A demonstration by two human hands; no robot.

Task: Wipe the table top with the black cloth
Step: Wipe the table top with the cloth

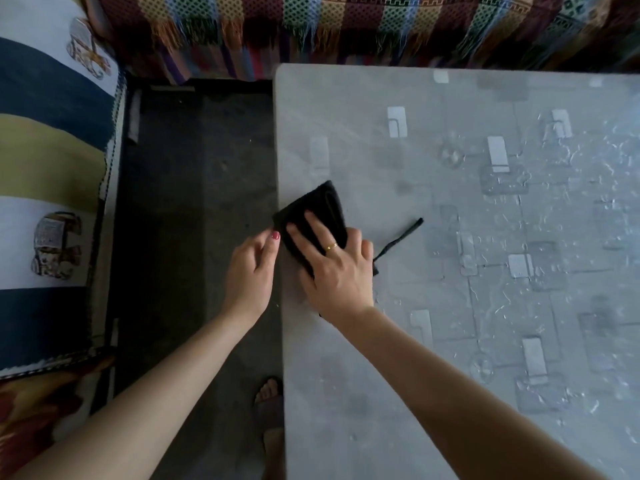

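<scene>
A person's right hand [334,268] presses flat on the black cloth [320,216] at the left edge of the grey patterned table top [450,209], fingers straight and spread over the folded fabric, a gold ring [331,246] on one finger. The open palm looks meant to bear down evenly as the cloth is pushed along. A thin black strap [401,239] trails from the cloth toward 3 o'clock. At 9 o'clock of the cloth, the left hand [252,271] hangs just off the table edge, fingers loosely curled, a thumb tip near the cloth's corner; it may be cupped to catch what is swept off, though whether it touches the cloth cannot be told. A fringed, striped blanket [346,19] lies at 12 o'clock, beyond the table. No brand, label or writing can be read anywhere.
</scene>
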